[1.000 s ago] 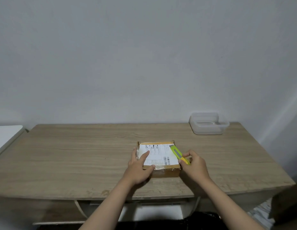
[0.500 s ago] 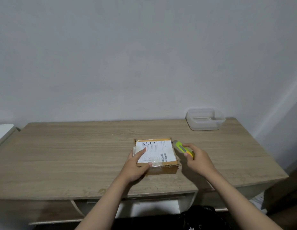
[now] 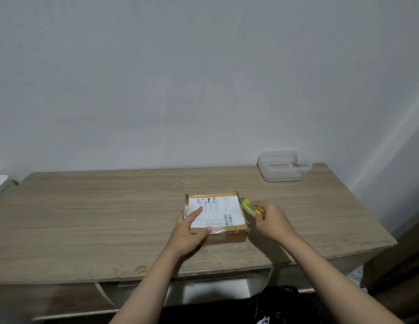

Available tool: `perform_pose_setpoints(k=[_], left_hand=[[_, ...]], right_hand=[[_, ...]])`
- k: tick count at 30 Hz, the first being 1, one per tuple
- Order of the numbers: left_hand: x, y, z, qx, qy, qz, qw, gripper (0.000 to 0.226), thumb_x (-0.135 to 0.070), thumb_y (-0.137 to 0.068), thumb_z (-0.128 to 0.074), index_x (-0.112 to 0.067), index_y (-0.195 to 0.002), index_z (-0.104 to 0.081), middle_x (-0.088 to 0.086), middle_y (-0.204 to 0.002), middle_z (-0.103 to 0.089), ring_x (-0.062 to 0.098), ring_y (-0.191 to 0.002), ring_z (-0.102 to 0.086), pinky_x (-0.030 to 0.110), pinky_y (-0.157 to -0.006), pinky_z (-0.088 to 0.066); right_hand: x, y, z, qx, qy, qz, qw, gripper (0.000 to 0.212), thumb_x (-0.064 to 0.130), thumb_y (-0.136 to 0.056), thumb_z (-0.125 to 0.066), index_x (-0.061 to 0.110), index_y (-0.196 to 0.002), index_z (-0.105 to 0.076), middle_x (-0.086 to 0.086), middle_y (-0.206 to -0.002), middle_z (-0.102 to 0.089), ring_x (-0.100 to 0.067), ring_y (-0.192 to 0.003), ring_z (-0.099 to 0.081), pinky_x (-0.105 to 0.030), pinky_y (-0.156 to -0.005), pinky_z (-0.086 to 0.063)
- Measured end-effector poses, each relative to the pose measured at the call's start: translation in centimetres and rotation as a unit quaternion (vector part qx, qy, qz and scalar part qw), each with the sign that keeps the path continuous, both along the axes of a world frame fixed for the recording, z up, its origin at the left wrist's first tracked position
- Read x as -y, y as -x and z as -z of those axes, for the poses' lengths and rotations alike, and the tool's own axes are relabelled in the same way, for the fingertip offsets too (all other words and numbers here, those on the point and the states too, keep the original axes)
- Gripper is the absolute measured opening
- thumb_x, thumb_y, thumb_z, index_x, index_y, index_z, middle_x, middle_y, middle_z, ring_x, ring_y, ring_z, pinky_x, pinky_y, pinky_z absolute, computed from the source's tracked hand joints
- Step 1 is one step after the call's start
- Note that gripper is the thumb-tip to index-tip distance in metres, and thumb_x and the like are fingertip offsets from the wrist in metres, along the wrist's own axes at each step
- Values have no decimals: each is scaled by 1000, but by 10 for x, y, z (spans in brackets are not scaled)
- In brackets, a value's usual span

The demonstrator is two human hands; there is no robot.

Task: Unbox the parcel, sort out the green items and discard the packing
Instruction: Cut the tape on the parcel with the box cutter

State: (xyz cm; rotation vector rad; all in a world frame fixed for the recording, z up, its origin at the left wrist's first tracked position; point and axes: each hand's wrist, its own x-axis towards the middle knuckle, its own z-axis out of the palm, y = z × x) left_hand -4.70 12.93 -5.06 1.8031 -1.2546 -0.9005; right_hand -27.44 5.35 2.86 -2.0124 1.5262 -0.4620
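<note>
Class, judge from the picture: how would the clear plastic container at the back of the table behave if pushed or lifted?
The clear plastic container looks thin-walled and seems to hold nothing, so it is probably light. Low and wide, it would likely slide on the smooth wooden table rather than tip. Its walls may flex slightly when squeezed.

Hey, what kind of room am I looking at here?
Probably a room at home: a wood-grain desk against a plain pale wall, with a taped cardboard parcel and a clear plastic container on it.
</note>
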Motion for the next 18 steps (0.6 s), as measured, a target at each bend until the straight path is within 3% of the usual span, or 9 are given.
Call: perform_pose_setpoints(k=[4,10,12,14,16,18], left_hand=[[0,0,1,-2,3,-7,1000,65,-37,-74,-76,-40,-133,-47,10,-146,-31,18,-140,-29,31,-117,-23],[0,0,2,-2,6,-9,1000,66,-36,-74,-76,-38,-133,-48,9,-146,-31,17,-140,-30,23,-114,-21],[0,-1,3,2,7,-10,1000,66,-38,-74,-76,-39,-133,-47,9,-147,-30,17,-141,-27,25,-115,-20],[0,0,3,5,8,-11,1000,67,-39,-74,-75,-39,-134,-47,8,-148,-29,17,-142,-26,26,-115,-20],[-1,0,3,7,8,-13,1000,67,-38,-74,-75,-38,-135,-46,7,-149,-28,16,-142,-25,26,-115,-21],[-1,0,3,6,9,-16,1000,67,-38,-74,-75,-38,-134,-46,7,-149,-28,16,-142,-26,28,-116,-21]], right_hand=[[0,-2,0,-22,-14,-1,1000,39,12,-89,-55,16,-128,-56,-5,-129,-61,-24,-119,-55,-30,-98,-42],[2,-6,-9,-80,-24,-24,996,39,15,-89,-54,18,-128,-55,-7,-127,-62,-25,-111,-59,-29,-88,-45],[5,-7,-19,-105,-34,-38,993,38,16,-89,-53,19,-126,-56,-9,-124,-62,-22,-90,-63,-26,-74,-48],[5,-7,-28,-131,-49,-52,989,37,16,-88,-52,20,-124,-57,-10,-118,-63,-14,-60,-55,-23,-51,-45],[4,-6,-33,-152,-68,-63,984,36,14,-87,-51,20,-122,-57,-9,-103,-64,-15,-51,-53,-23,-40,-41],[1,-4,-35,-159,-86,-70,981,36,13,-86,-50,20,-121,-58,-8,-88,-63,-18,-50,-55,-25,-38,-43]])
